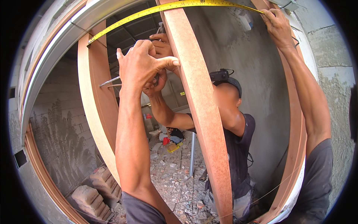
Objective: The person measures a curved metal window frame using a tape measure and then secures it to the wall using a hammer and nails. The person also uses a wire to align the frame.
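My left hand (143, 61) is beside the middle wooden post (197, 123), its thumb against the post and its other fingers bent, their tips mostly hidden. My right hand (276, 26) at upper right pinches the yellow tape measure (210, 4) against the right wooden upright (291, 134). The tape stretches across the top, over the middle post, to the left wooden upright (87, 74), where its end sits. Just behind my left hand, a co-worker's hands (160, 46) are raised at the middle post, around a metal item that I cannot make out.
A co-worker (238, 149) in a dark cap with a head-mounted device stands behind the middle post. Rubble (171, 175) covers the floor, with stacked sacks (89, 198) at lower left and a thin metal pole (192, 153). Grey block walls (332, 44) flank the frame, and thin strings cross low.
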Action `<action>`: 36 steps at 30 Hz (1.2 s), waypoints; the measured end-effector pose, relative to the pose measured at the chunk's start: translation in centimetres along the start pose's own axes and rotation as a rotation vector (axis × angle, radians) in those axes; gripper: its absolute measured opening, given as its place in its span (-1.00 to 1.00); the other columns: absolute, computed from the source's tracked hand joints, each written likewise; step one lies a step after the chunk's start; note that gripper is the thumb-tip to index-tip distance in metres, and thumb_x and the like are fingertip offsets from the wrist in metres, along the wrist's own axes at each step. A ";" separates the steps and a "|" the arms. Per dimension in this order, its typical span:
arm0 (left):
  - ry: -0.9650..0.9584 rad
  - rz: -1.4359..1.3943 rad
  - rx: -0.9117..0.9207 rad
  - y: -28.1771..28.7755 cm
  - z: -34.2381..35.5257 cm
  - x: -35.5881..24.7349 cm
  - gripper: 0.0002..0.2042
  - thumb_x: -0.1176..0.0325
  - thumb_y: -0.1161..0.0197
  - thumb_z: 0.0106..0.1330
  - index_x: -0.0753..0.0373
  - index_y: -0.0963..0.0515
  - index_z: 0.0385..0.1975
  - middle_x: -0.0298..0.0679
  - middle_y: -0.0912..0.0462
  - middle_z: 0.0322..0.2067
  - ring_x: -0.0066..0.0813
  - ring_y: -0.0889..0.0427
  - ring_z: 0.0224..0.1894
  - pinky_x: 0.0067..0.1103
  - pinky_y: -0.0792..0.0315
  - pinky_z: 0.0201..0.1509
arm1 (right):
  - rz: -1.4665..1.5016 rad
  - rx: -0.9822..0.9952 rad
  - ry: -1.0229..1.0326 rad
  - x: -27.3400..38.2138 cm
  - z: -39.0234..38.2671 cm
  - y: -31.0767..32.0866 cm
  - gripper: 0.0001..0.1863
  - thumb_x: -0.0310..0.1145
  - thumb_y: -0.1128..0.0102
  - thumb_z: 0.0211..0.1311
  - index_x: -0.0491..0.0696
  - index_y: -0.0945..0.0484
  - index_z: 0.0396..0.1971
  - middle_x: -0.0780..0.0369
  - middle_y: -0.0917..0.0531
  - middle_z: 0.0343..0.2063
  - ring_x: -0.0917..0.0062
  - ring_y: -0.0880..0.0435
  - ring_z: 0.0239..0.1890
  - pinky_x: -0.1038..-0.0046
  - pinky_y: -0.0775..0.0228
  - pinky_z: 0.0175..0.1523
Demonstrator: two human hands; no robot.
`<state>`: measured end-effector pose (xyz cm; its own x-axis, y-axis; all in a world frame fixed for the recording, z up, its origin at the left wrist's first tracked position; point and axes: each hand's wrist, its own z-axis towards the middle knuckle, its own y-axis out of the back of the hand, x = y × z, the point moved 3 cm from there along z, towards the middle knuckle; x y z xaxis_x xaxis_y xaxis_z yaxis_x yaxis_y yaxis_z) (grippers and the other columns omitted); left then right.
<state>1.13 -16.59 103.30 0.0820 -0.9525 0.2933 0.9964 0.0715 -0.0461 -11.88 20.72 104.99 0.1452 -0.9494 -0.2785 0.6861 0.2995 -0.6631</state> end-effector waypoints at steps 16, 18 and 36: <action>-0.031 -0.003 -0.029 1.0 0.0 0.6 -0.30 -0.47 -0.32 -0.43 0.15 -0.43 -0.66 -0.35 -0.53 -0.52 -0.41 -0.58 -0.41 0.17 0.06 0.25 | -0.056 0.017 -0.002 0.6 0.8 0.8 -0.78 -0.25 -0.10 0.25 0.00 -0.54 -0.17 0.21 -0.55 -0.28 0.31 -0.55 -0.22 0.33 -0.37 -0.14; -0.006 0.009 -0.004 1.0 0.0 0.5 -0.31 -0.41 -0.34 -0.43 0.17 -0.41 -0.63 -0.38 -0.51 -0.50 -0.41 -0.55 -0.39 0.14 0.02 0.25 | -0.060 0.024 -0.007 0.7 0.7 0.7 -0.78 -0.25 -0.10 0.25 0.00 -0.54 -0.17 0.21 -0.55 -0.27 0.31 -0.55 -0.22 0.33 -0.37 -0.13; 0.020 0.017 0.017 0.8 0.0 0.5 -0.37 -0.29 -0.43 -0.38 0.19 -0.46 -0.57 -0.39 -0.52 -0.50 -0.40 -0.54 -0.39 0.12 -0.02 0.24 | -0.063 0.039 -0.005 0.5 0.6 0.4 -0.77 -0.23 -0.09 0.26 0.01 -0.54 -0.16 0.22 -0.55 -0.27 0.31 -0.56 -0.21 0.33 -0.37 -0.14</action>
<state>1.99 -17.05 103.43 0.0982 -0.9570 0.2729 0.9951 0.0922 -0.0346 -11.06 20.35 105.00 0.1040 -0.9668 -0.2336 0.7212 0.2350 -0.6517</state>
